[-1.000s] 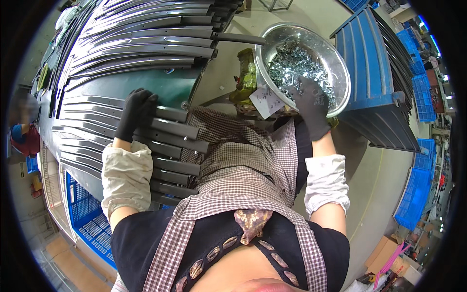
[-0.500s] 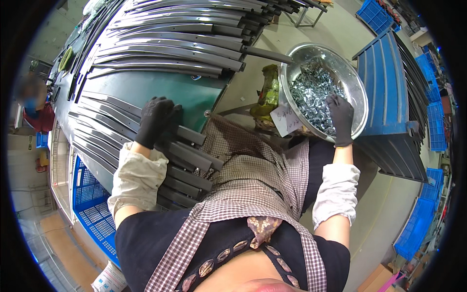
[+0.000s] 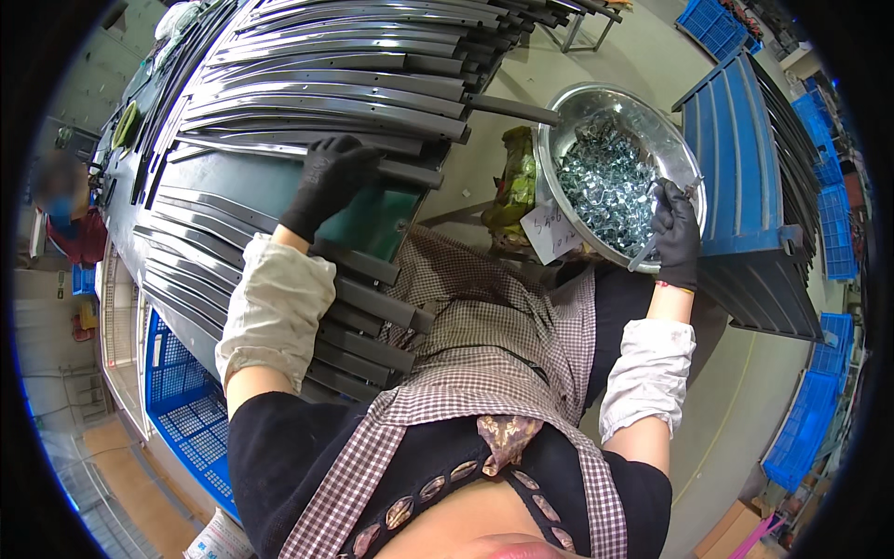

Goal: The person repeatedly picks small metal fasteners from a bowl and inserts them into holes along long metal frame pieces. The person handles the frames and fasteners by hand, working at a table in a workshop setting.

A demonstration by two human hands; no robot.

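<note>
My left hand (image 3: 335, 182), in a black glove, is closed over a long dark metal strip (image 3: 410, 174) at the near side of the upper row. More of these strips (image 3: 363, 296) lie side by side on the green-topped table (image 3: 372, 219), their ends overhanging my lap. At the right, my right hand (image 3: 674, 233), also gloved, is at the near right rim of a round metal basin (image 3: 697, 172). Its fingers are bent around small shiny metal pieces; one thin piece (image 3: 643, 253) sticks out below them. Similar small metal pieces (image 3: 601, 177) are heaped in the basin.
A blue metal bin (image 3: 731, 168) with dark strips stands right of the basin. Beside the basin are a yellow-green bag (image 3: 512, 186) and a white marked card (image 3: 551, 233). A blue plastic crate (image 3: 191, 410) is at lower left. Another person (image 3: 74, 219) is at far left.
My left hand has moved up and away from the lower strips and now holds a strip by the upper row. My right hand has drawn back from the heap to the basin's near rim with metal pieces.
</note>
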